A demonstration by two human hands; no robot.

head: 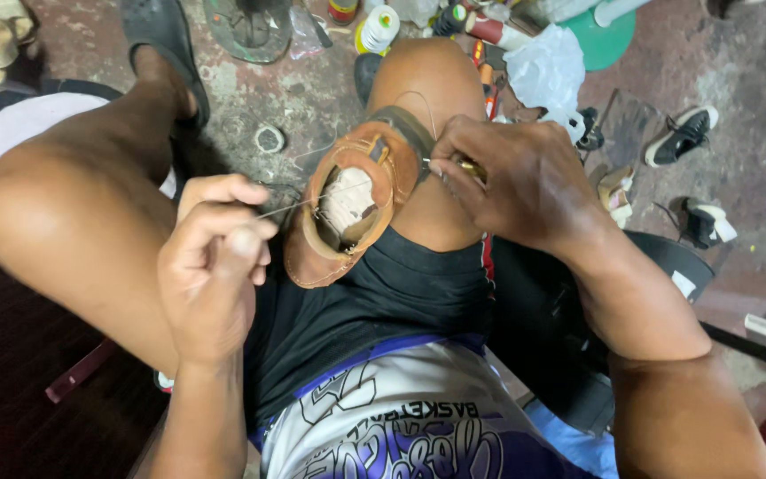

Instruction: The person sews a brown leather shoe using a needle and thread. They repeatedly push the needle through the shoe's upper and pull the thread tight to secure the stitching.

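A tan leather shoe (361, 200) rests on my right thigh, opening up, held down by a dark strap (410, 129) over the knee. My left hand (214, 266) is closed on a thin thread (299, 206) stretched taut from the shoe's inner edge toward the left. At the shoe's right edge, my right hand (516, 177) pinches a brass-handled stitching awl (467, 166), its tip against the leather.
Concrete floor ahead holds bottles (379, 27), tools, a white plastic bag (547, 71), a green lid (609, 40) and black-and-white sneakers (684, 133). My left foot wears a dark sandal (166, 44). A roll of tape (269, 138) lies between my legs.
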